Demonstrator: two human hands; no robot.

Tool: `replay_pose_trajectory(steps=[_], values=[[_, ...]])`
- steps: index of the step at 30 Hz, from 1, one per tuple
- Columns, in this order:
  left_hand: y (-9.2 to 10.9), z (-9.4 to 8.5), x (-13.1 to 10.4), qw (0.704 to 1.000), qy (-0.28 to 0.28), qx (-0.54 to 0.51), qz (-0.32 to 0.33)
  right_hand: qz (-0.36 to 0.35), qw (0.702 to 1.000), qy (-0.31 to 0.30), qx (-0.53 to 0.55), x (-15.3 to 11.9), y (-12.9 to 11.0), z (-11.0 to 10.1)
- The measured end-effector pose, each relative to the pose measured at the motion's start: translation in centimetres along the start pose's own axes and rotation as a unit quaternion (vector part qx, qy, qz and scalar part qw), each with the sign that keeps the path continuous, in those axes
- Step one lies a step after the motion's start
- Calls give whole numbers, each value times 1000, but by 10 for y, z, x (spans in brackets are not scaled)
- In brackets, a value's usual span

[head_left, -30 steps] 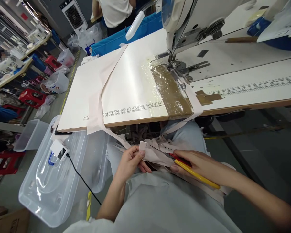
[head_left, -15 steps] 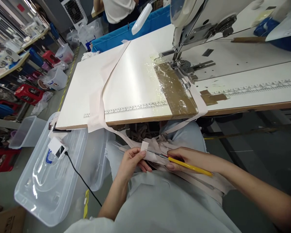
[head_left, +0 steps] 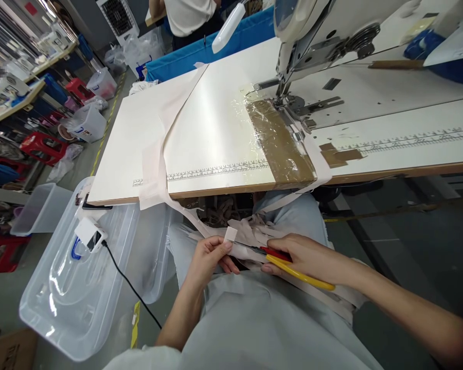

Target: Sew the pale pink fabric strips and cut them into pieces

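Over my lap, my left hand [head_left: 212, 255] pinches a pale pink fabric strip [head_left: 230, 234], whose short end stands up past the thumb. My right hand [head_left: 303, 257] is closed around scissors [head_left: 299, 272] with one yellow and one red handle. Their blades point left and reach the fabric right beside my left fingertips; the blade tips are partly hidden by the cloth. More pale strips [head_left: 254, 231] lie in a loose heap across my lap. One long strip [head_left: 154, 174] runs down over the table edge, and another [head_left: 317, 156] hangs from the sewing machine's foot.
The sewing machine [head_left: 293, 61] stands on a white table [head_left: 216, 118] with a printed ruler along its front. Left of it is a lidded plastic bin [head_left: 67, 288] bearing a white device [head_left: 90, 235] with a black cable. A person [head_left: 189, 18] is beyond the table.
The scissors' handles have spread apart, so the red one now shows beside the yellow. My left hand keeps its hold on the strip in nearly the same place.
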State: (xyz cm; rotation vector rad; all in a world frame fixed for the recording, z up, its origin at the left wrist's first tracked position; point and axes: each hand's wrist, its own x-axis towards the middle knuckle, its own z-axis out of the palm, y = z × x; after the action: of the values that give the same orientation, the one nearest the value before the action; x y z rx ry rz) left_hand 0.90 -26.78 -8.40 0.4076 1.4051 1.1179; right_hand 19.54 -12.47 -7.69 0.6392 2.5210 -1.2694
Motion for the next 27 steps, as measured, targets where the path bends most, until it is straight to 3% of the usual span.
replay_pose_trajectory(steps=[9, 14, 19, 22, 24, 25, 27], values=[[-2, 1, -2, 1000, -17, -8, -6, -9, 997, 41, -66, 0, -6, 2], [0, 0, -4, 1000, -22, -2, -11, -4, 997, 31, -75, 3, -2, 3], [-4, 12, 2, 999, -31, -7, -7, -20, 997, 77, 24, 5, 0, 12], [-3, 27, 3, 995, -96, 1, -17, -47, 981, 144, 118, 10, -7, 18], [12, 27, 1, 990, -133, 54, -2, -61, 969, 181, 157, 11, -12, 20], [25, 22, 0, 987, -121, 106, 31, -64, 965, 196, 163, 9, -13, 19], [63, 2, -1, 958, -25, 247, 145, -58, 961, 223, 155, -1, -10, 18]])
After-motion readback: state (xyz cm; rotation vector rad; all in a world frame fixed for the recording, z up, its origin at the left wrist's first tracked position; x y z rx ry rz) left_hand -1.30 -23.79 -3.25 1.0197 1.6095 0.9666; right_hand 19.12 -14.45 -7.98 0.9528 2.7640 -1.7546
